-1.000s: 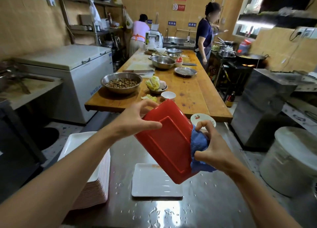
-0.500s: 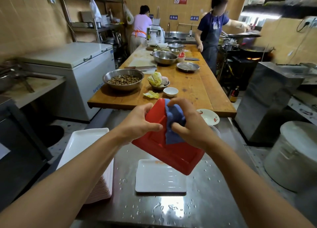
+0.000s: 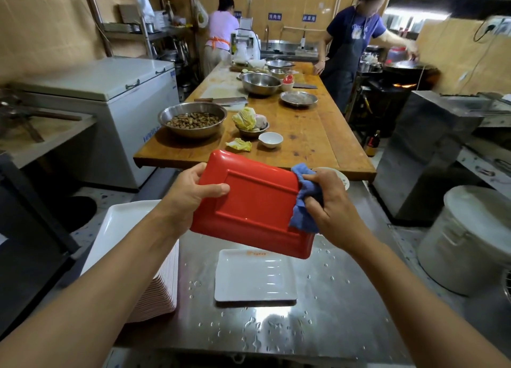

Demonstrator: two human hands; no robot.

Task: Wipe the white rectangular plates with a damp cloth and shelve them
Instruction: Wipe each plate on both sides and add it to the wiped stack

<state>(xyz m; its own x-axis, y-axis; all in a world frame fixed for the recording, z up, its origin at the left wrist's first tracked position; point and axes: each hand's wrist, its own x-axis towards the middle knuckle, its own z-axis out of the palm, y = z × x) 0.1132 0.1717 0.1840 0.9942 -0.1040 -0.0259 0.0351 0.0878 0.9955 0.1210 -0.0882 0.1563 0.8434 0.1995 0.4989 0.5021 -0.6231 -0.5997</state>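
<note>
I hold a plate (image 3: 257, 204) at mid-frame with its red underside facing me, tilted above the steel desk (image 3: 345, 307). My left hand (image 3: 190, 196) grips its left edge, thumb laid across the back and fingers hidden behind. My right hand (image 3: 329, 201) is closed around a bunched blue cloth (image 3: 304, 201) and presses it against the plate's right edge. Directly below, a second white plate (image 3: 255, 276) lies flat on the desk, face up, with water drops scattered around it. At lower left a tall stack (image 3: 121, 229) of white plates sits at the desk's left edge, part of it seeming to overhang. Beyond, toward the top of the frame, is a wooden table (image 3: 304, 135) with steel bowls; two people work at its far end.

I judge I am midway through wiping the back of this plate. The risks from here: the plate is likely wet and held along one edge only, so a hard push from the cloth could twist it out of my left hand onto the plate below. The desk is slick with water, and a bump from my left forearm could shift the stack toward the edge.
</note>
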